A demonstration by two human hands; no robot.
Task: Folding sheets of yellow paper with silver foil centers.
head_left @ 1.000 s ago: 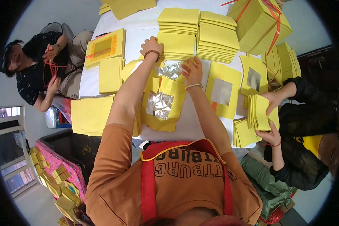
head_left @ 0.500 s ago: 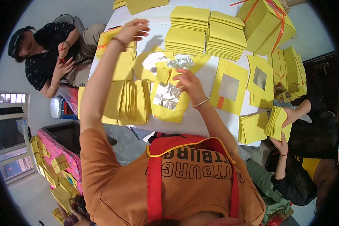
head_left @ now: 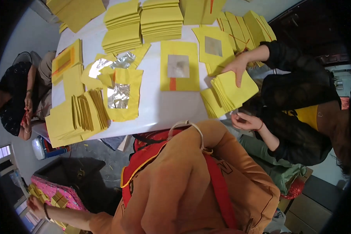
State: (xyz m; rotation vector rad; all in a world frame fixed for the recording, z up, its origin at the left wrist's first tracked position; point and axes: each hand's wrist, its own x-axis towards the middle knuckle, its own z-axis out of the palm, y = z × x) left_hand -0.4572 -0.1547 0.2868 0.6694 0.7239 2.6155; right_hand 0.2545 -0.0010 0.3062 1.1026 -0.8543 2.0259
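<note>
My left hand (head_left: 33, 203) reaches far down to my left, at the edge of a pink box (head_left: 64, 192) holding bundles of yellow paper (head_left: 58, 199). Whether its fingers grip anything is unclear at the picture's rim. My right forearm lies close under the camera, its wrist with a white bangle (head_left: 188, 126) at the near edge of the white table (head_left: 163, 111); the hand itself is hidden. On the table in front of me lie a yellow sheet with a silver foil square (head_left: 121, 95) and a fanned stack of yellow sheets (head_left: 82, 115).
A person in black on the right presses a hand (head_left: 238, 69) on a yellow stack (head_left: 234, 89). Another seated person (head_left: 15, 97) is at the left. More yellow stacks (head_left: 144, 19) line the far side. A dark bag (head_left: 76, 173) sits on the floor.
My left arm has swung off the table and down to the pink box on the floor. My right hand has drawn back from the foil sheets. My view has turned to the right.
</note>
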